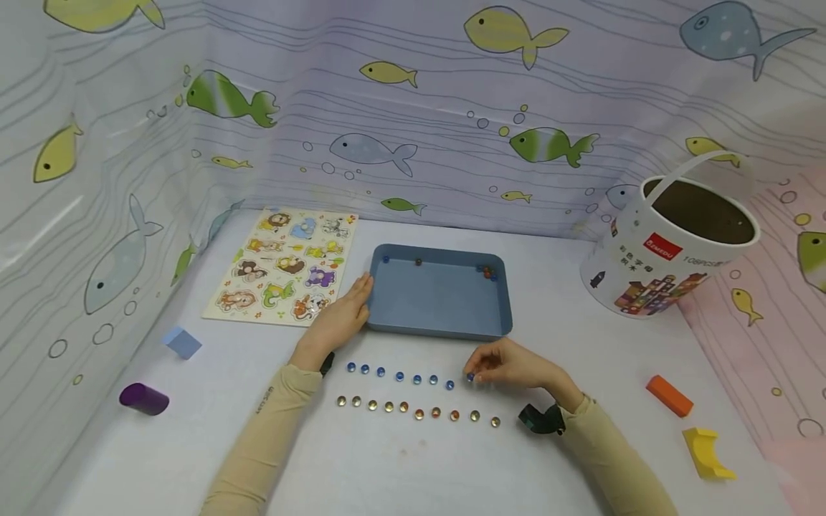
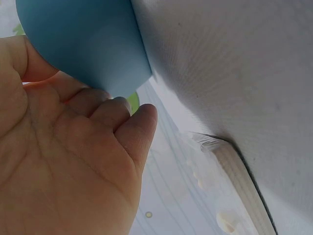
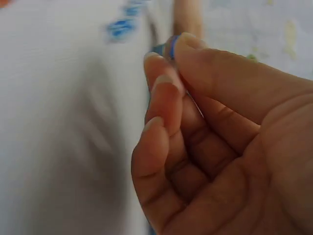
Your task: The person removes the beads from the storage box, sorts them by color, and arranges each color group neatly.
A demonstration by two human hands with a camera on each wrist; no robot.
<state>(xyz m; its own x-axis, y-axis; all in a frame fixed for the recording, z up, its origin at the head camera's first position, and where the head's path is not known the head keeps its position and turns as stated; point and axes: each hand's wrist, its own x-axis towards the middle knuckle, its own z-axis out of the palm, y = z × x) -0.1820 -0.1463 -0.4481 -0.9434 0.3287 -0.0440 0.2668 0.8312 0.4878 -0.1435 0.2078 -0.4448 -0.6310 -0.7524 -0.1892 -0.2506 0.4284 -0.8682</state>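
Observation:
My right hand [image 1: 510, 363] pinches a blue glass marble [image 3: 173, 47] between thumb and fingertips, at the right end of a row of several blue marbles [image 1: 399, 376]. Below that row runs a second line of amber and reddish marbles [image 1: 419, 414]. My left hand [image 1: 340, 313] lies along the left side of a shallow blue-grey tray [image 1: 439, 331], its fingers touching the outer wall. Inside the tray, a blue marble [image 1: 386, 259] and a brown marble [image 1: 418, 262] sit near the back wall, and a small cluster of marbles [image 1: 487, 273] sits in the back right corner.
An animal picture board [image 1: 290, 266] lies left of the tray. A white bucket [image 1: 658, 251] stands at the back right. Toy blocks lie at the sides: blue [image 1: 183, 342], purple [image 1: 145, 399], orange [image 1: 670, 395] and yellow [image 1: 707, 454]. A fish-patterned curtain [image 1: 452, 107] surrounds the table.

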